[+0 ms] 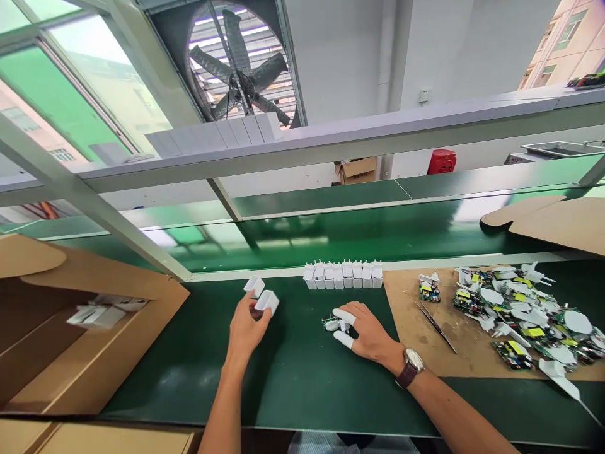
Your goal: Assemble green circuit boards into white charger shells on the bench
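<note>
My left hand (246,331) pinches a white, open-topped plastic charger case (267,301) between thumb and fingers. A second white case (256,285) sits just beyond it, by the index fingertip; whether the finger touches it I cannot tell. My right hand (366,331) wears white finger cots on thumb and finger and a watch at the wrist. Its fingers close on a small circuit board (329,323) with a white part, low over the green table; the fingers partly cover it. Behind the hands stands a row of several white cases (343,275) with parts sticking out on top.
Brown cardboard (406,340) on the right carries tweezers (437,328), a single board (429,289) and a heap of boards with white parts (534,315). At the left, an open carton (118,334) holds white pieces. A metal rail (331,142) crosses above the table.
</note>
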`<state>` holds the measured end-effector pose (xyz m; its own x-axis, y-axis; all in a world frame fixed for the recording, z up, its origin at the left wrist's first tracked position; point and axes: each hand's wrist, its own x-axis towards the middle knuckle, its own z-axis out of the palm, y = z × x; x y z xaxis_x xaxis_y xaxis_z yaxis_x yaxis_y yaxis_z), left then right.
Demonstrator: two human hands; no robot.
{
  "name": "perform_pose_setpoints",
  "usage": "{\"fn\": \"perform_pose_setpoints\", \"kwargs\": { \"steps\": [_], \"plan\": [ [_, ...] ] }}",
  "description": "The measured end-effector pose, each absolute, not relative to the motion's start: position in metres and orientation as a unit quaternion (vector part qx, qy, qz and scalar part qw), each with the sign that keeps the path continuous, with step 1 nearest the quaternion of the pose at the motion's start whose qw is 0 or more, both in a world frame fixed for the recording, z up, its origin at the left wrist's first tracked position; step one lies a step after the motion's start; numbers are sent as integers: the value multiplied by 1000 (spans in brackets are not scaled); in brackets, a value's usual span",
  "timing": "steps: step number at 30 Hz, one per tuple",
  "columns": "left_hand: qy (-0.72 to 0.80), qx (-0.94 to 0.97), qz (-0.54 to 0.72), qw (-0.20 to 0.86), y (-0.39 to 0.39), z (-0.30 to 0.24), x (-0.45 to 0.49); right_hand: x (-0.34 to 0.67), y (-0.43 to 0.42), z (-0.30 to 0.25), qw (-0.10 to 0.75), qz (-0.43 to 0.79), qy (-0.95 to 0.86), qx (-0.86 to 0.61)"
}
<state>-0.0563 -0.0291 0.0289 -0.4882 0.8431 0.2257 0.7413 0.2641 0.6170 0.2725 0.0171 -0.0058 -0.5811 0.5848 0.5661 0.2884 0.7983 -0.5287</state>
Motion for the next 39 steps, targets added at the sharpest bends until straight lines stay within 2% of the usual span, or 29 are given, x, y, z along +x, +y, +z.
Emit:
{"fn": "perform_pose_setpoints", "kwargs": {
  "steps": [4, 8, 12, 17, 22, 29, 35, 39],
  "plan": [
    [687, 632, 321, 162, -23, 36, -10, 276, 15, 4, 367, 182, -892, -193],
    [632, 710, 239, 199, -8, 44, 18, 282, 15, 7, 387, 264, -861, -197],
    [584, 737, 210, 269, 11, 44, 22, 285, 13, 9, 287, 311, -879, -222],
    [566, 716, 273, 305, 26, 30, 28, 282, 7, 13, 171, 296, -916, -208],
    [565, 663, 354, 340, 27, 12, 36, 286, 14, 11, 180, 234, -925, -241],
    [542, 684, 367, 321, 19, 1, 30, 319, 41, 7, 186, 185, -905, -335],
    [510, 727, 371, 273, 17, 1, 28, 325, 45, 9, 160, 208, -893, -366],
    [502, 747, 390, 197, 21, 0, 21, 323, 45, 9, 163, 241, -889, -354]
  ]
}}
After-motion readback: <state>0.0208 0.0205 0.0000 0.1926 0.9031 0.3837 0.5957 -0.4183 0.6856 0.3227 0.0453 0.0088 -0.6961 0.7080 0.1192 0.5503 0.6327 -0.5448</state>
